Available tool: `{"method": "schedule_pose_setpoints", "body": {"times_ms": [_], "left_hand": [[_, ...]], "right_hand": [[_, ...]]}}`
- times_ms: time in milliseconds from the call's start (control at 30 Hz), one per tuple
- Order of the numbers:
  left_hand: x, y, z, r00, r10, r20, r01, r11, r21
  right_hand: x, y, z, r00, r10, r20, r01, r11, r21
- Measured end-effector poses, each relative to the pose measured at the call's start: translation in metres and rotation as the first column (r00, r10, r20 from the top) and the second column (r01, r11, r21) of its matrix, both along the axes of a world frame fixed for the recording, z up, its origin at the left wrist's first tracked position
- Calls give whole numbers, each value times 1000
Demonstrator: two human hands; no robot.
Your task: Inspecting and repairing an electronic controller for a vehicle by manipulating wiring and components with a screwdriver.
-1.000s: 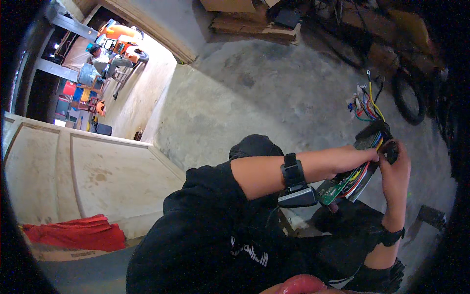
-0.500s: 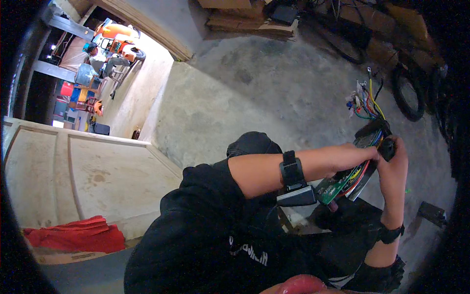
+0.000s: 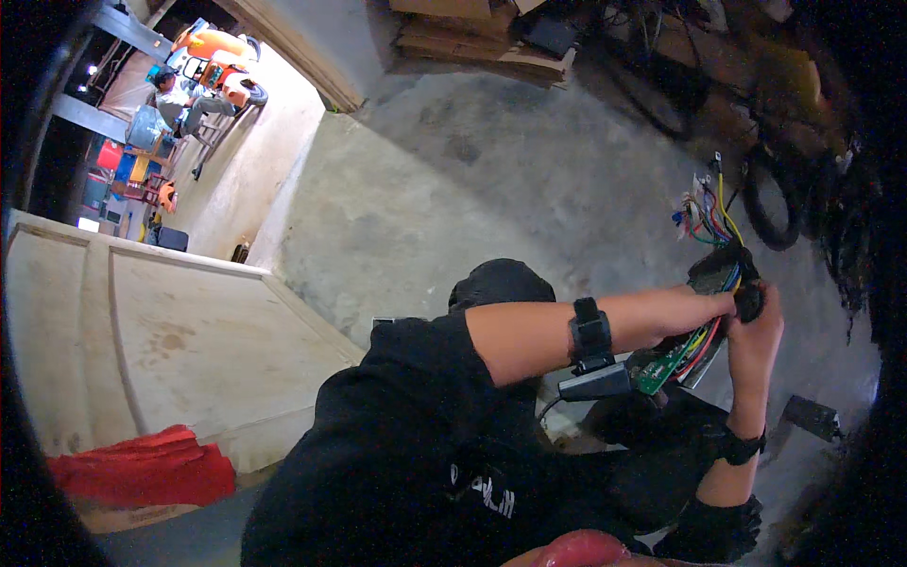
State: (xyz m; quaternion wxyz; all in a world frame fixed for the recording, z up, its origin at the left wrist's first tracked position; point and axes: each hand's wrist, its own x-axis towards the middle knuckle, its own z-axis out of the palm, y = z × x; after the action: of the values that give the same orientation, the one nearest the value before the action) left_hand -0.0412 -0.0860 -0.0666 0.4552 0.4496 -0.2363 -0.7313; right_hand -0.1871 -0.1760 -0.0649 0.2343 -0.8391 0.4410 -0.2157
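My left hand (image 3: 713, 307) reaches across to the upper part of a green circuit board (image 3: 661, 369), its fingers closed at a bundle of coloured wires (image 3: 699, 345). My right hand (image 3: 763, 326) grips a black piece (image 3: 748, 300) beside it, where the wires pass; its exact shape is unclear. Loose connectors and wire ends (image 3: 699, 213) stick up past both hands, above a dark sleeve-like part (image 3: 709, 269). The board hangs below my hands, partly hidden by my left forearm, which carries a strapped device (image 3: 590, 383).
Flattened cardboard (image 3: 482, 57), black tyres (image 3: 770, 208) and tangled cables lie at the back and right. A dark block (image 3: 811, 416) is on the floor at right. A panelled door (image 3: 179, 340) with red cloth (image 3: 142, 472) stands left. Through the doorway, a person (image 3: 179, 104) sits beside an orange scooter (image 3: 213, 47).
Over the last half second both hands, the board and the wires have shifted slightly down in the picture, and my left forearm slightly rightward. The background has shifted with the head's movement.
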Motion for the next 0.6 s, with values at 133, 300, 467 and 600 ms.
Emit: {"method": "schedule_pose_setpoints", "body": {"times_ms": [133,300,467,600], "left_hand": [[-7,-5,-14,999,6,-33,-8,999,-44],[-6,-8,-20,982,-39,-185,31,999,-44],[5,-8,-24,966,92,-241,-92,996,11],[16,-10,-17,938,244,-245,-249,968,10]], "right_hand": [[-3,2,-3,987,-1,161,-12,996,84],[-3,-1,1,999,37,34,-32,992,-120],[12,-16,10,988,-83,129,90,995,-48],[19,-72,-12,909,-317,269,211,909,359]]}}
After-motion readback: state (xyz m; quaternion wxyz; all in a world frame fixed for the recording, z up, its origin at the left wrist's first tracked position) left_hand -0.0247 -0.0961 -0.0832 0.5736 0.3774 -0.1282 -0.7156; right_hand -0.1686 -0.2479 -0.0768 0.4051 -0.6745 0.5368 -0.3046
